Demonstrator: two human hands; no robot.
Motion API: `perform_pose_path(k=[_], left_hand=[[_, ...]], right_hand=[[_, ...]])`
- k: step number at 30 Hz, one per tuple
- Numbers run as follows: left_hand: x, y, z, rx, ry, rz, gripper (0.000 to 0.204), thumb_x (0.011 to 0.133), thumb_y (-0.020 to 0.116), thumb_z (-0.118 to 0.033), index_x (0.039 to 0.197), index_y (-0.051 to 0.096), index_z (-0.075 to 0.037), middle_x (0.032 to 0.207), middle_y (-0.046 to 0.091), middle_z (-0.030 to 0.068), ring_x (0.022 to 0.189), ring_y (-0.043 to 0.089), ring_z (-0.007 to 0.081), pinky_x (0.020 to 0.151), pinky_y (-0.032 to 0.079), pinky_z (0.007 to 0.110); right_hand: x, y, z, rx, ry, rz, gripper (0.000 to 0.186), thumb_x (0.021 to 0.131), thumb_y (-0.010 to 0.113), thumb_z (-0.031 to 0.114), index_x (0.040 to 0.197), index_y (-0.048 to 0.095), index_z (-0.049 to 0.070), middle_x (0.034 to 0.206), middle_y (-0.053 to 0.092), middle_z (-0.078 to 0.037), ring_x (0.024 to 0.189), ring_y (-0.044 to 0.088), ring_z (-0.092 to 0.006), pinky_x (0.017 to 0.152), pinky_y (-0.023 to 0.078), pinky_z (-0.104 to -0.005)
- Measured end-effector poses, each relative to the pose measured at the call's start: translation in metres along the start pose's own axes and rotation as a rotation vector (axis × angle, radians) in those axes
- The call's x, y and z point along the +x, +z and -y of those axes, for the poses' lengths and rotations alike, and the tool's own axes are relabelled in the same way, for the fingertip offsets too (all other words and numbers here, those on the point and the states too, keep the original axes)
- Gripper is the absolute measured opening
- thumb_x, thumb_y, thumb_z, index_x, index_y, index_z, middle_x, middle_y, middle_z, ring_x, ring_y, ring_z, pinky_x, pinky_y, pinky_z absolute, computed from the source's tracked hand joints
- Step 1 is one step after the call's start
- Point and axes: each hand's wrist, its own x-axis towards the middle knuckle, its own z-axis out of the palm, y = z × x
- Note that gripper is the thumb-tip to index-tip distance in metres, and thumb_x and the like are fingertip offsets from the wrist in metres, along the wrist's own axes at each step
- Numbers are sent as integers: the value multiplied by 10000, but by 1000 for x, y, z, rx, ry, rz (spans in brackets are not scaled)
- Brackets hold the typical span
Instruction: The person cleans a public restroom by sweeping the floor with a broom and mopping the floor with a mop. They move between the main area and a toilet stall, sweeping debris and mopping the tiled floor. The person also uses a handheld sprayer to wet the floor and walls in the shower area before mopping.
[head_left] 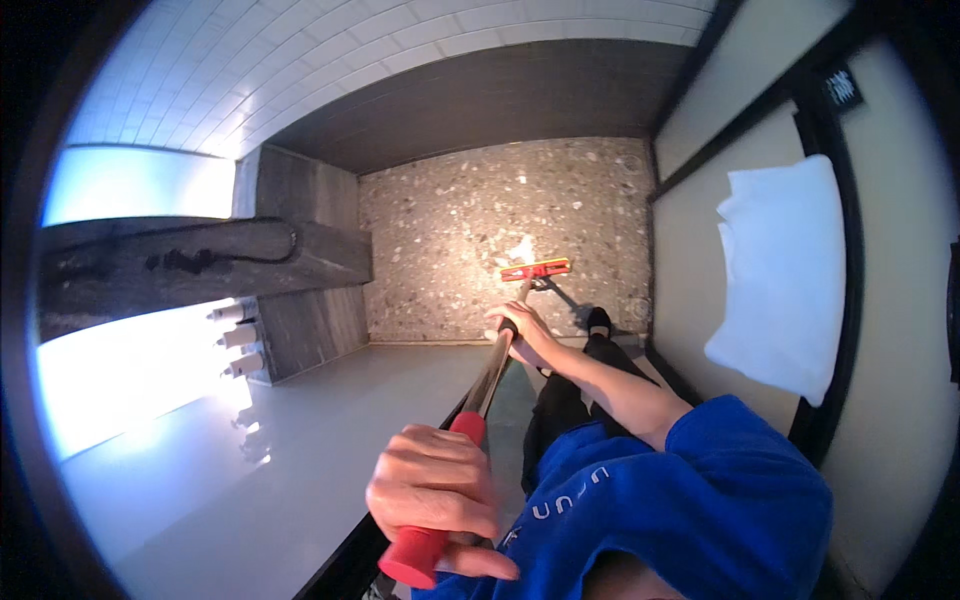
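Observation:
I hold a long-handled mop with a metal pole (490,378) running down to the floor. Its narrow red head with a yellow edge (535,270) rests on the speckled stone floor (480,210). Near the top of the pole, my left hand (432,488) is wrapped round the red grip (414,556), whose end sticks out below the fist. Farther down, my right hand (522,335) closes round the pole at a dark collar. A black shoe (598,320) shows just right of the mop head, with my dark-trousered legs behind my right forearm.
White tiled wall (400,35) and a dark band enclose the far side. Three white bottles (240,337) hang beside a grey stone ledge (315,335) on the left. On the right, a white towel (780,280) hangs over a dark-framed panel. A pale smooth surface (330,450) lies at lower left.

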Motion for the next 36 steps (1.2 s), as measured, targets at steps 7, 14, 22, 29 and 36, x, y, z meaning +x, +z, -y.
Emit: perform_pose_path(k=[7,14,22,29,36], left_hand=[[-29,29,-21,429,242,-1027,416,891,605,-336,624,368,-123,514,403,-16,427,369,115,471,321,234],[-69,36,87,647,-98,-867,180,690,672,49,632,523,-34,670,565,101,651,580,235,641,477,347],[-67,62,87,674,39,-855,222,764,605,-34,579,486,-9,550,526,86,499,541,224,574,486,353],[-43,91,22,377,152,-546,313,785,680,-81,568,462,-26,521,512,78,434,525,200,466,470,300],[-16,96,-14,368,238,-360,326,847,650,-169,621,483,-4,528,532,99,422,540,210,451,498,354]], right_hand=[[101,-39,70,-11,-137,868,498,659,593,-84,1113,518,107,986,611,-115,938,596,-298,789,471,-406],[172,-4,-21,-495,-336,537,223,727,615,32,941,568,76,1001,591,-133,976,563,-327,791,459,-421],[116,0,-37,-70,-346,229,208,776,673,212,721,543,59,699,550,-109,704,515,-306,670,426,-415],[2,-47,16,64,-222,202,189,719,609,63,632,441,61,599,505,-84,612,537,-255,604,417,-356],[-27,-76,36,-63,-295,246,193,775,640,114,662,493,56,590,484,-78,600,533,-244,612,433,-366]])
